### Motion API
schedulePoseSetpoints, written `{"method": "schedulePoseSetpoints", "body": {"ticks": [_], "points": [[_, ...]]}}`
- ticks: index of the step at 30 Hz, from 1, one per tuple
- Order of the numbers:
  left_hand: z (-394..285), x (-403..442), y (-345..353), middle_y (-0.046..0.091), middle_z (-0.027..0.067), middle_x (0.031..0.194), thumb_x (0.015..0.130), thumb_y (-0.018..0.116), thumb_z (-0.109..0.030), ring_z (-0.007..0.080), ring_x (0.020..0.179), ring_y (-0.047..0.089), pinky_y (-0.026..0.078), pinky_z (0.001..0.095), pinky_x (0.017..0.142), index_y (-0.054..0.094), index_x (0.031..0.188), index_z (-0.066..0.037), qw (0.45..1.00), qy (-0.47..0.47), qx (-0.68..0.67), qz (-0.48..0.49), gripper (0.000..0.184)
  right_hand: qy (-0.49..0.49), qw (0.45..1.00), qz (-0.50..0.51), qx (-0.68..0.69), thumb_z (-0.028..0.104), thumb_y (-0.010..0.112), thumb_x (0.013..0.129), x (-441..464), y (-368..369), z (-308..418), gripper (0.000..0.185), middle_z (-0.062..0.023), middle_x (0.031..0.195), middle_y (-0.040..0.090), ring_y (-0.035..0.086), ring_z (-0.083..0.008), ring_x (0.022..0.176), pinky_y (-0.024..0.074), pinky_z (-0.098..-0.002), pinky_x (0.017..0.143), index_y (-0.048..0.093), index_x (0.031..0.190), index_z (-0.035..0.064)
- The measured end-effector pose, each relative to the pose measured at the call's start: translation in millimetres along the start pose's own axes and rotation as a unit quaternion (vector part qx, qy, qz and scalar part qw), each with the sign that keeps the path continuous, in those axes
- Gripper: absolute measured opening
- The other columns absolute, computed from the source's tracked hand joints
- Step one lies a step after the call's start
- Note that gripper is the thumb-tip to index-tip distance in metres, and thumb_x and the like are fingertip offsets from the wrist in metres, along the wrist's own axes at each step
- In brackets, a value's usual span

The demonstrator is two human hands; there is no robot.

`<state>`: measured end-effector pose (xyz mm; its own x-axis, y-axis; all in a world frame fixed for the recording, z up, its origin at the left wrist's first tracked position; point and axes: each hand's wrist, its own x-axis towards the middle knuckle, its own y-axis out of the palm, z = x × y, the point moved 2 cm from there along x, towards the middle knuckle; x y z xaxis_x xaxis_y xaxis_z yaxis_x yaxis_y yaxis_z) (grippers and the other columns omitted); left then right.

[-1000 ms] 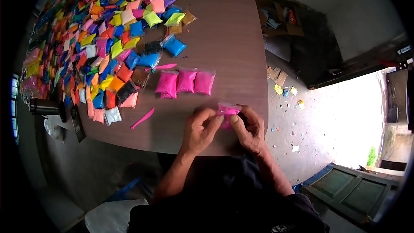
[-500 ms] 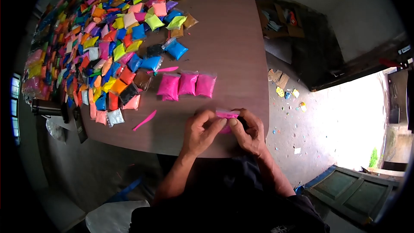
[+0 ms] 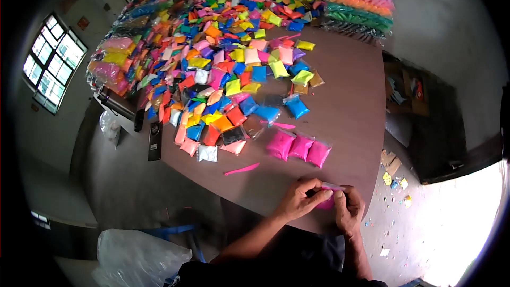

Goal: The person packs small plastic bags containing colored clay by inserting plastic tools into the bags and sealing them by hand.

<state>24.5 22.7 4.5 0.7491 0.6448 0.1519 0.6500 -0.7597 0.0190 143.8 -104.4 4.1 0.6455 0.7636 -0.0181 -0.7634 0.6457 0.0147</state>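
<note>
At the table (image 3: 351,93), your left hand (image 3: 298,202) and right hand (image 3: 349,210), curled nearly closed, pinched a pink bag (image 3: 325,202) near three packets (image 3: 302,147).

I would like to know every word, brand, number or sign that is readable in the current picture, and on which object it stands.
No text can be read anywhere.
Pink packet in the left hand and right hand: no readable lettering.
Three pink packets on the table: no readable lettering.
Dark flat object by the table edge: any marking is too small to read.
Yellow scrap: too small and blurred.
</note>
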Motion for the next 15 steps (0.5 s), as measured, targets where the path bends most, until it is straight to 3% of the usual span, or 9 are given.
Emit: {"method": "schedulePoseSetpoints", "body": {"ticks": [3, 5, 8, 12, 15], "points": [[-3, 0, 2, 0.063, -0.0029, 0.076, 0.096, 0.078, -0.018, 0.0049, 0.067, 0.054, 0.043, 0.0248, 0.059, 0.071, 0.101, -0.002, 0.999, -0.020, 0.025, 0.021, 0.018, -0.039, 0.999, -0.018, -0.006, 0.009, 0.063, 0.105, 0, -4, -6, 0.014, -0.0024, 0.094, 0.068, 0.059, -0.0089, 0.086, 0.0472, -0.0246, 0.079, 0.068, 0.107, -0.0042], [-4, 1, 1, 0.063, 0.0012, 0.074, 0.096, 0.078, -0.021, 0.0071, 0.065, 0.054, 0.043, 0.0276, 0.057, 0.070, 0.096, -0.002, 1.000, -0.016, 0.014, 0.008, 0.021, -0.044, 0.999, -0.018, 0.002, 0.010, 0.063, 0.105, 1, -6, -8, 0.014, -0.0017, 0.093, 0.067, 0.058, -0.0085, 0.086, 0.0465, -0.0243, 0.078, 0.068, 0.105, -0.0036], [5, 0, -2, 0.056, 0.0066, 0.069, 0.097, 0.076, -0.020, 0.0093, 0.061, 0.050, 0.039, 0.0320, 0.054, 0.064, 0.085, -0.001, 0.990, 0.044, 0.128, 0.026, 0.025, -0.040, 0.999, -0.009, 0.007, 0.015, 0.063, 0.106, 2, -5, -8, 0.019, -0.0014, 0.094, 0.067, 0.058, -0.0087, 0.087, 0.0464, -0.0245, 0.078, 0.068, 0.103, -0.0025], [2, -5, 2, 0.049, 0.0057, 0.065, 0.100, 0.073, -0.026, 0.0115, 0.060, 0.045, 0.038, 0.0328, 0.055, 0.061, 0.086, 0.000, 0.999, 0.007, 0.043, -0.029, 0.033, -0.034, 0.999, -0.005, 0.010, 0.021, 0.059, 0.110, 4, 12, 10, 0.026, -0.0036, 0.095, 0.067, 0.059, -0.0095, 0.089, 0.0479, -0.0254, 0.080, 0.067, 0.107, -0.0032], [1, -5, 1, 0.056, 0.0030, 0.071, 0.099, 0.075, -0.026, 0.0097, 0.063, 0.051, 0.042, 0.0304, 0.057, 0.065, 0.090, 0.000, 0.997, 0.022, 0.071, -0.025, 0.029, -0.075, 0.997, 0.012, -0.028, 0.021, 0.059, 0.110, 7, 6, 1, 0.026, -0.0037, 0.095, 0.067, 0.059, -0.0101, 0.089, 0.0483, -0.0260, 0.081, 0.068, 0.108, -0.0032]]}}
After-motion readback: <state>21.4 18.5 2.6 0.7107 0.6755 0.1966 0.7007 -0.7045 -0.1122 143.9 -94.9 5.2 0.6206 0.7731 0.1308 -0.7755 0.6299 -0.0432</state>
